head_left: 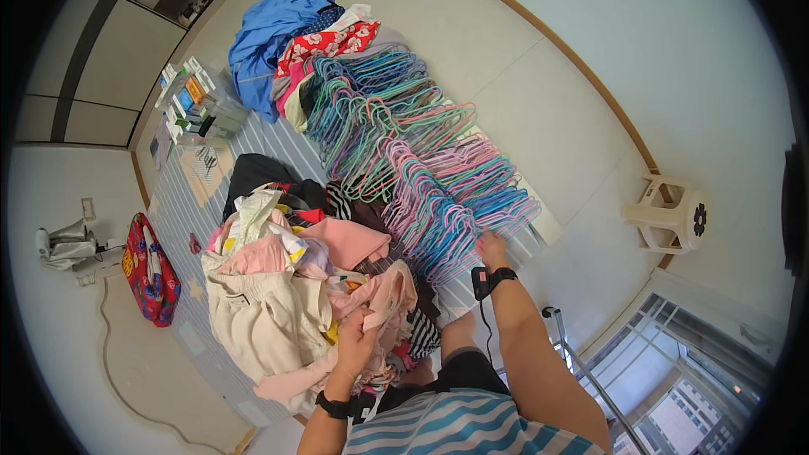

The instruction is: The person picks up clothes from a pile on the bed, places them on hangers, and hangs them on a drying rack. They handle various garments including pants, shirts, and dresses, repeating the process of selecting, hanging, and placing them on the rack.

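The left hand (358, 339), forearm rising from the lower edge, is gripping a peach garment (383, 293) atop the clothing pile (278, 286) on the striped mat (181, 211). The right hand (490, 248), arm extended, is closing on a pink hanger (472, 223) in the hanger row (404, 143).

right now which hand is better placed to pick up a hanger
Right. The right hand already touches the hangers, while the left hand grips clothes.
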Demonstrator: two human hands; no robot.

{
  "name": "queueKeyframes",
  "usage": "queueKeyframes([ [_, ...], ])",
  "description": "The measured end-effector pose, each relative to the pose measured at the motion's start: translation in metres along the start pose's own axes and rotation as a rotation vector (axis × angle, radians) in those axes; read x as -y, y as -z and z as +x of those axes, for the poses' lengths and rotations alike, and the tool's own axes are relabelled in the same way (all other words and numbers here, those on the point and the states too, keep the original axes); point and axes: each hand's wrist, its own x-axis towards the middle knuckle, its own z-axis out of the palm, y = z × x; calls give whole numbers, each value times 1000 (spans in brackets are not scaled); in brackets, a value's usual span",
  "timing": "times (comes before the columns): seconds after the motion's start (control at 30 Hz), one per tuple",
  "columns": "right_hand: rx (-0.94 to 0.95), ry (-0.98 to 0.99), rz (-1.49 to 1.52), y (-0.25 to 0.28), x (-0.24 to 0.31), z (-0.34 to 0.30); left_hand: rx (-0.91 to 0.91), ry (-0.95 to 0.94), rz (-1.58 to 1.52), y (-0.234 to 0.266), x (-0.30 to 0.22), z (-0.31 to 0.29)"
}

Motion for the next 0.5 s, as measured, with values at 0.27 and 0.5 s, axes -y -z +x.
queueKeyframes([
  [0.27,92,-271,162,12,12,7,23,-13,55,-3,-2,-2],
  [0.5,-30,289,-92,13,25,-92,-49,-87,66,-3,-9,-11],
])
